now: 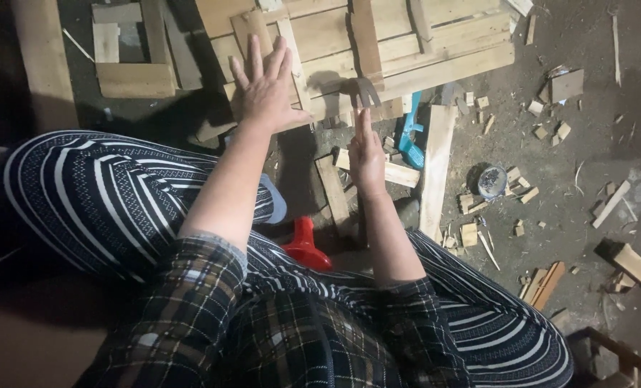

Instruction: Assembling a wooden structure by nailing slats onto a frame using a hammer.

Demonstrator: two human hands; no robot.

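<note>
Seated worker at a slatted pallet (378,43), seen from the head camera. The left hand (266,90) was laid flat on the pallet's near slats, fingers spread wide, gripping nothing. The right hand (367,151) was raised edge-on just short of the pallet's near edge, fingers pressed together and pointing up; a dark hammer head (363,92) was seen just above the fingertips, but whether its handle was held could not be told.

Hazards, as judged: the spread left fingers lay close beside the hammer head, so a glancing blow could be landed on them. The pallet could also be tipped or slid if the flat hand were lifted. Loose offcuts (471,201) and a plank (435,169) lay near the right knee and could be kicked or rolled upon.

Room for movement: the floor to the right was strewn with chips, a small round tin (491,181) and a blue tool (409,138) just beside the plank. A red object (305,244) sat between the knees. A small frame (134,57) lay well apart to the left, with darker floor around it.
</note>
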